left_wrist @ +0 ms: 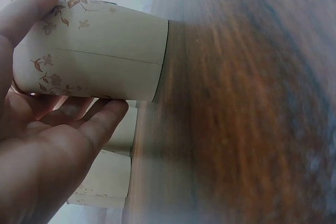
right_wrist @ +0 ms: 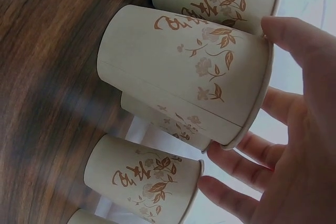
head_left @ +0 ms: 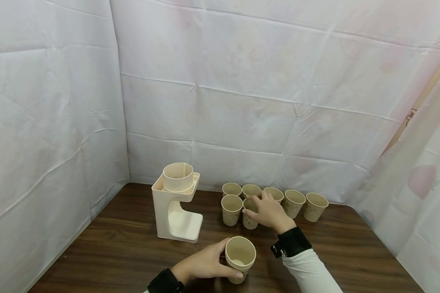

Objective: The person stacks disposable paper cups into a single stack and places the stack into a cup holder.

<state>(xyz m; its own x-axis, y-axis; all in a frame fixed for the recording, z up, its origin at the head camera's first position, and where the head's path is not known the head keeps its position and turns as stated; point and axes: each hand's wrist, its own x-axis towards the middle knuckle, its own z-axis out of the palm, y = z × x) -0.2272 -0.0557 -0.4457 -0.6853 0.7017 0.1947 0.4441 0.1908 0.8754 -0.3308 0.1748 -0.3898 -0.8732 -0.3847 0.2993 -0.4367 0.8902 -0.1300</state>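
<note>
Cream plastic, by its look, forms the stand at the left of the table [head_left: 113, 248], with 1 round tube [head_left: 178, 181] on top; there is 1 stand [head_left: 163, 215]. To its right and nearer, the left hand [head_left: 209, 262] holds a stack of cups [head_left: 240, 250], its grip curled round the side; at least 2 are nested, exact count hidden. Further back stand 7 more cups: 2 in front [head_left: 231, 216], 5 in the row behind [head_left: 314, 211]. The right hand [head_left: 269, 211] spreads its grip around the rim of the right front cup [head_left: 249, 222]; whether it pinches, I cannot tell. They look like paper: probably light, fairly stiff, easily dented, best held gently just below the rim.
</note>
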